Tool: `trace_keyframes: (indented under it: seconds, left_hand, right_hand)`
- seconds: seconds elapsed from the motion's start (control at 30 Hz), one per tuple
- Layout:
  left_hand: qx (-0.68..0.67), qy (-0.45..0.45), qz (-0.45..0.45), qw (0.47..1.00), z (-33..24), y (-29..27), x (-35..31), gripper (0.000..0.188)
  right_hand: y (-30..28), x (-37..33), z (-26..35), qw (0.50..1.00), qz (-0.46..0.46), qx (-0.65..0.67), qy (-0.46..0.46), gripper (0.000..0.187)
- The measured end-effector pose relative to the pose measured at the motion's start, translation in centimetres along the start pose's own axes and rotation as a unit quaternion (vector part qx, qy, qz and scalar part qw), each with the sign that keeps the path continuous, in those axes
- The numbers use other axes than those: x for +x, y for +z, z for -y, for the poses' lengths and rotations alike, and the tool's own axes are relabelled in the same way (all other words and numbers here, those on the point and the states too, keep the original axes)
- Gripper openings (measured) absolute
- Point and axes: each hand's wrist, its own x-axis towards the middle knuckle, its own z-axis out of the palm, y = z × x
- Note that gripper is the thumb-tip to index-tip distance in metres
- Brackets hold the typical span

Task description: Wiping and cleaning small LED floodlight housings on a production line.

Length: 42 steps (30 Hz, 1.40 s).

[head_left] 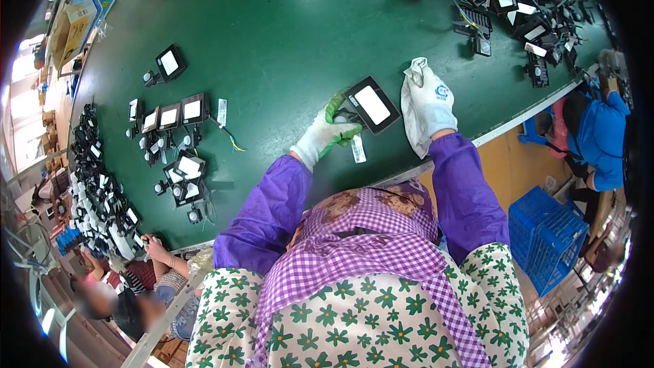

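Note:
My left hand, in a white glove with green on the fingers, is closed around the sensor end of a small black floodlight. The lamp's white rectangular front faces up, tilted over the table. A white tag hangs below it. Just right of the lamp, my right hand, in a white glove, grips a whitish cloth. The cloth bunches above the fingers and drapes down beside the wrist, apart from the lamp. Part of the right fingers is hidden by the cloth.
Several similar floodlights stand grouped on the green table at left. A big heap of them covers the far right, and another pile lines the left edge. A blue crate sits at right; people work at both sides.

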Motion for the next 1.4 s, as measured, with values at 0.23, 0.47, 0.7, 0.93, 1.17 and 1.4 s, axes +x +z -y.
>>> trace_keyframes:
  seconds: [0.23,0.47,0.7,0.93,1.17,1.4]
  left_hand:
    - [0.033,-0.004,-0.021,0.999,-0.7,0.5,-0.2,0.075]
    - [-0.093,-0.073,-0.021,0.993,-5.3,2.6,-0.8,0.043]
    - [-0.074,-0.064,-0.016,0.995,-3.3,1.9,-0.5,0.056]
    - [-0.025,-0.006,-0.01,1.0,-0.5,0.9,-0.4,0.088]
    - [-0.032,-0.015,-0.016,0.999,-0.3,0.6,-0.5,0.088]
    - [0.005,0.091,-0.07,0.993,3.4,1.8,1.3,0.087]
  right_hand:
    - [0.5,-0.1,0.2,1.0,-0.01,-0.014,0.007,0.039]
    - [0.8,0.3,-0.3,1.0,-0.008,-0.014,0.024,0.044]
    - [0.3,-0.1,-0.1,1.0,-0.015,-0.003,0.016,0.044]
    - [0.0,-3.8,-0.6,0.992,-0.054,0.113,0.005,0.036]
    - [1.0,-6.8,-0.1,0.993,-0.051,0.109,-0.02,0.03]
    - [3.8,-8.9,1.6,0.99,-0.03,0.038,-0.13,0.029]
